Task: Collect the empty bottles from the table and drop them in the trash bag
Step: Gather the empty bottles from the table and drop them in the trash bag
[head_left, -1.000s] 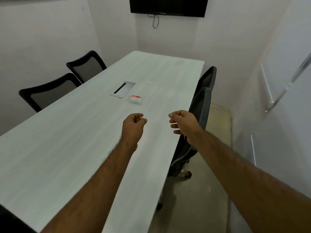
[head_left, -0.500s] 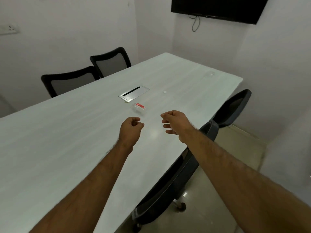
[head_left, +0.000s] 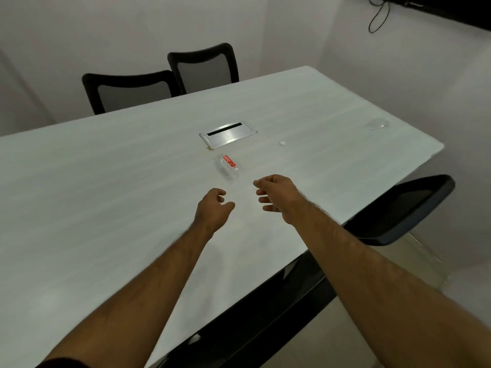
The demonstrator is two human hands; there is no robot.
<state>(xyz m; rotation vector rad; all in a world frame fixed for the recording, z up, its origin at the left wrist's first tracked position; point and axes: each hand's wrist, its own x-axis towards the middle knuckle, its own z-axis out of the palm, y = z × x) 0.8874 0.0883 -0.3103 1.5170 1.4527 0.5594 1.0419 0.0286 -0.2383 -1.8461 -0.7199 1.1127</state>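
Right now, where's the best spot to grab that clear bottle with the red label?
Probably around the middle of the clear bottle, just nearer than its red label, coming from above. It lies flat on the table, long axis running away from you, so the right hand could span its sides.

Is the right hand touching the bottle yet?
Apart. The head view shows bare table between the right hand and the lying bottle.
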